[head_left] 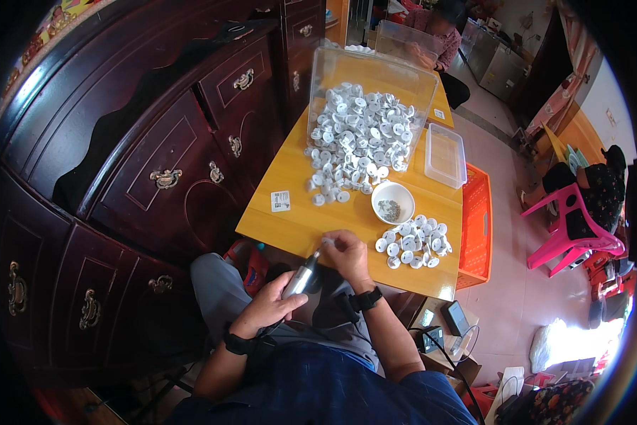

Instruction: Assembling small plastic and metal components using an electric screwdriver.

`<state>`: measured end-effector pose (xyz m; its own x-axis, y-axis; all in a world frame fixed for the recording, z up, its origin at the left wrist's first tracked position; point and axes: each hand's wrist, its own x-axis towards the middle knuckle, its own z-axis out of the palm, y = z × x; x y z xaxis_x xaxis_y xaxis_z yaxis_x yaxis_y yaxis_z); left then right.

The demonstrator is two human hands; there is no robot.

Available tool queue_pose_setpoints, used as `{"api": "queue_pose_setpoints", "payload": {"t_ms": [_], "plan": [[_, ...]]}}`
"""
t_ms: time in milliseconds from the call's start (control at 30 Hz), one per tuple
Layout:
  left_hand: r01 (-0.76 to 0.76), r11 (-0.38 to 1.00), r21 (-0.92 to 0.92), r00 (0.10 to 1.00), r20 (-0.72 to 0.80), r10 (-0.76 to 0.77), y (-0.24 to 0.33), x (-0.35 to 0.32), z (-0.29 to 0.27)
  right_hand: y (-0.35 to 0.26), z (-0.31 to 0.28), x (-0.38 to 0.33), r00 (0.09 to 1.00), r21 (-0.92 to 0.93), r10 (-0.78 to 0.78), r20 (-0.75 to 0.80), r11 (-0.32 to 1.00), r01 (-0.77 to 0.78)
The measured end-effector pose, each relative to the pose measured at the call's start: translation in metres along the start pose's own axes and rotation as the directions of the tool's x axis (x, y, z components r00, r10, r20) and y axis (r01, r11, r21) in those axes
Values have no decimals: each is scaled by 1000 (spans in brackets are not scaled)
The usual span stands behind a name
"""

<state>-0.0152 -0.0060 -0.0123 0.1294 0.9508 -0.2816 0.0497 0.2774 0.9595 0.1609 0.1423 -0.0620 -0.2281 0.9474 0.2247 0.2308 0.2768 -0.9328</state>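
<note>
At the yellow table's (290,230) near edge, left hand (272,306) fingers gripping silver rotary tool (302,278), tip up-right toward white disc (330,241) pinched in right hand (347,256)

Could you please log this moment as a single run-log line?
left hand: grips silver pen-shaped power tool | right hand: pinches small white round part at tool tip | yellow table: white bowl, two piles of parts

A small white rectangular label (281,201) with dark print lies flat on the yellow counter (290,227) near its left edge; another white label (440,113) lies farther back.
</note>
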Motion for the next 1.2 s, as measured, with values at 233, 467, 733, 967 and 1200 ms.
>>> {"api": "queue_pose_setpoints", "payload": {"t_ms": [233,467,733,967,1200], "plan": [[47,998,-34,999,1,-47,1,0,0,4,1,-1,999,-9,-43,0,999,43],[80,997,-19,997,1,-80,6,3,0,4,1,0,998,-13,-61,-4,998,61],[80,997,-10,997,20,-80,11,5,-1,3,1,0,998,-17,-63,6,998,63],[103,991,-90,994,36,-100,8,6,2,4,-3,-1,999,-8,-34,2,999,34],[132,974,-182,989,83,-119,27,4,7,-12,-26,0,996,10,-31,-82,999,32]]}}
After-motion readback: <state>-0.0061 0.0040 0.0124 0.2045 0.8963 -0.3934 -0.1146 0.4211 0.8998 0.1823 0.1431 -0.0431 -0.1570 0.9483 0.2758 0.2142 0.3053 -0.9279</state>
